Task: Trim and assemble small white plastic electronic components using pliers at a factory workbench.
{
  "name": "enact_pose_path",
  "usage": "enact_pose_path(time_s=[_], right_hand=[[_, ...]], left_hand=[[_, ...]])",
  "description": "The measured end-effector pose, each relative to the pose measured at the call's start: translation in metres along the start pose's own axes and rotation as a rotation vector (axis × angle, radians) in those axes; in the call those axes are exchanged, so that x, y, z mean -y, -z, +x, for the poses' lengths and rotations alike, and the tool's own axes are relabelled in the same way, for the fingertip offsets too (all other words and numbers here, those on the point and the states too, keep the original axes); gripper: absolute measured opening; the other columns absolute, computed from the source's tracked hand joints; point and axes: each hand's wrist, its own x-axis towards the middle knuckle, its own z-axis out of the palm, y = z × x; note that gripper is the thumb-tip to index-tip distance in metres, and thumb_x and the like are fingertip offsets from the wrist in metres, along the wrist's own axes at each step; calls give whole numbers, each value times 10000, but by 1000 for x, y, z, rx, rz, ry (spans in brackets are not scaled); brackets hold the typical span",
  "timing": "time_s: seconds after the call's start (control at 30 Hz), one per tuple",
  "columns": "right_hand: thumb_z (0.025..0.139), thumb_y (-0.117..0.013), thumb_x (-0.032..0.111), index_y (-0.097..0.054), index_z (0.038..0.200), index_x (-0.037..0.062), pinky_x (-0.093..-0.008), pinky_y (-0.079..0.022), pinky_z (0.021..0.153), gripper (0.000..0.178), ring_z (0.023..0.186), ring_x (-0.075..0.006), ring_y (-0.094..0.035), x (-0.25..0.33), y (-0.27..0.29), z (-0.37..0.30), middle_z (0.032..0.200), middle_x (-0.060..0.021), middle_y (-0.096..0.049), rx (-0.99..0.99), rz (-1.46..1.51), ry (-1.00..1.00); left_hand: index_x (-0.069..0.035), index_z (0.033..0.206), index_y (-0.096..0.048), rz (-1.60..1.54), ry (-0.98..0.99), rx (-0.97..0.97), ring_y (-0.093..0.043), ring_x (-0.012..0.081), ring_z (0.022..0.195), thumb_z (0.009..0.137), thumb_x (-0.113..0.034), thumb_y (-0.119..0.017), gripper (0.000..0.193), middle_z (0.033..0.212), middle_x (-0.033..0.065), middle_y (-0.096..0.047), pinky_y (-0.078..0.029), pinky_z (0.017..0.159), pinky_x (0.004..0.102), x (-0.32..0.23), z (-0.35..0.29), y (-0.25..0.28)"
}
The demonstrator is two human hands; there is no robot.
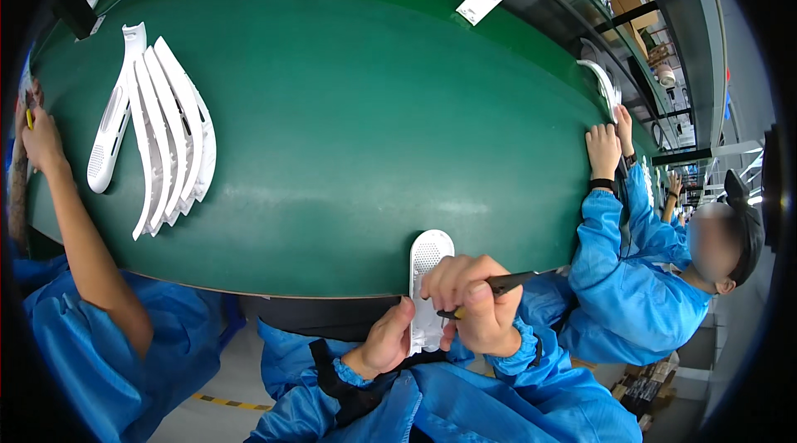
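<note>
My left hand point(388, 342) grips the near left side of a long white plastic shell point(432, 254), its thumb lying along the edge. The shell has a rounded far end with a patch of small holes and stands over the green table's near edge. My right hand point(477, 302) is closed around a slim black hand tool with a yellow part point(508, 282). The tool's short end points toward the shell; its kind and the exact contact are partly hidden by my fingers. The right knuckles cover part of the shell.
On the green table point(357, 127) to the left lies a row of several curved white shells point(170, 140). Other white parts point(481, 2) lie along the far edge. A co-worker in blue point(639, 269) handles a white part at right; another person's arm point(87, 231) reaches in at left.
</note>
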Motion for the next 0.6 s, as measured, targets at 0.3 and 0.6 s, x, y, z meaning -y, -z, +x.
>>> enact_pose_path(time_s=[0.3,0.6], right_hand=[[1015,-488,139,-501,834,-9,-385,-485,659,234,653,-200,-515,-8,2,-3,704,-112,-555,-29,113,42],[1041,-485,330,-460,814,41,-413,-495,631,368,595,-197,-507,-5,1,-3,659,-79,-491,-49,38,21]], left_hand=[[19,1247,-473,-11,12,63,-623,189,933,1038,-564,-283,648,1033,118,-615,-499,855,333,1,0,3],[11,1263,-457,-25,27,91,-618,179,924,1041,-559,-283,636,1030,109,-615,-495,847,322,0,0,2]])
